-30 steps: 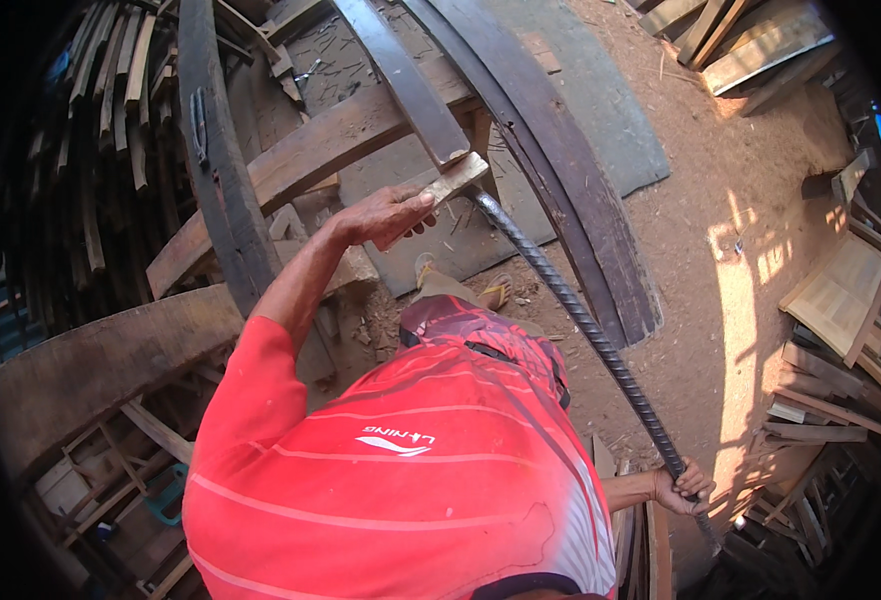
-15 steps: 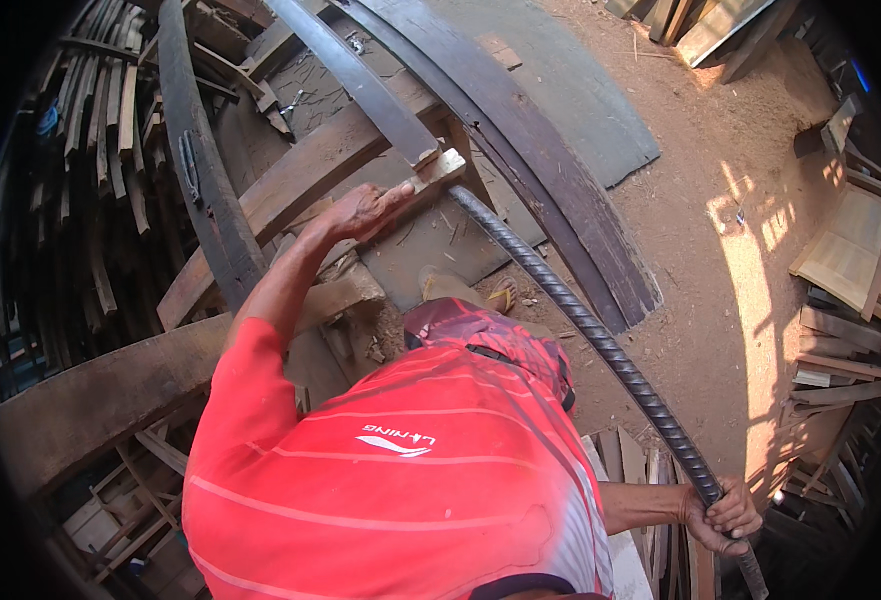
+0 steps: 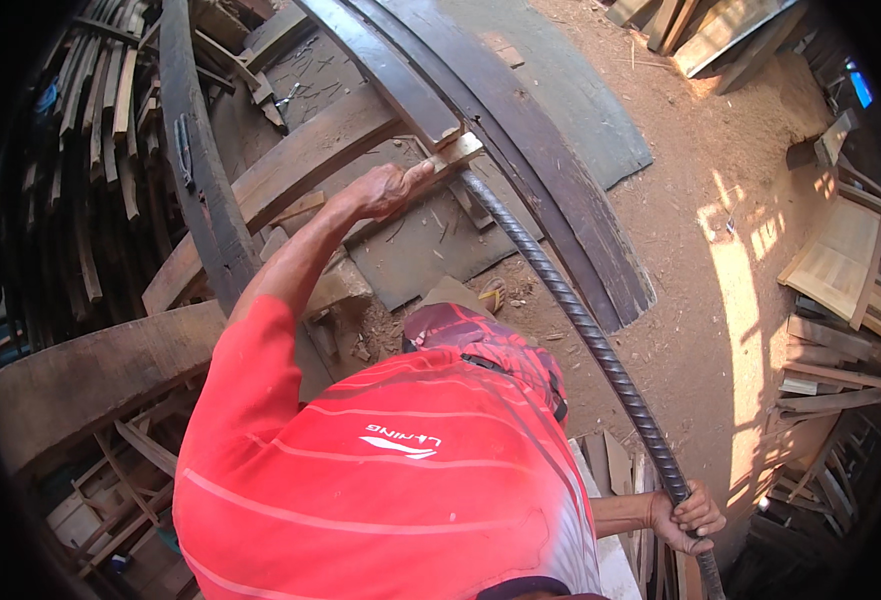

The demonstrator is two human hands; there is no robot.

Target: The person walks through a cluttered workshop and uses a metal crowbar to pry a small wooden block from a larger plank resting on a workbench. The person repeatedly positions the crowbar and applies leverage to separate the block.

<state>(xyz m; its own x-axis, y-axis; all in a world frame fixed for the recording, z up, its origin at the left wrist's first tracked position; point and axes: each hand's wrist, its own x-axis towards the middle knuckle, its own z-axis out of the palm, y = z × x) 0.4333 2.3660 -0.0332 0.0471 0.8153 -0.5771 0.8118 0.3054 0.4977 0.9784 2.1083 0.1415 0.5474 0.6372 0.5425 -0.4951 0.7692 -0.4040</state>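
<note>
My left hand (image 3: 390, 190) is closed on a short pale wood block (image 3: 457, 152). The block lies against the near end of a long dark plank (image 3: 405, 88). A ribbed steel bar (image 3: 580, 315) slants from the block down to the lower right, and its far tip meets the block's underside. Around the bar's near part, the fingers of my right hand (image 3: 687, 516) are wrapped. Just right of the plank lie wide dark curved boards (image 3: 560, 215). Beneath the plank runs a thick brown curved beam (image 3: 325, 140).
Stacked narrow timber strips (image 3: 90, 130) fill the left side. A dark upright-running beam (image 3: 195, 150) passes by my left arm, with a broad curved board (image 3: 110, 375) nearer. Wooden panels (image 3: 840, 255) and offcuts lean at the right, beside the sunlit dirt floor (image 3: 680, 240).
The plank's near end has shifted right, closer to the dark boards, and my left hand and the block have moved right with it. My right hand and the bar's near end have swung left.
</note>
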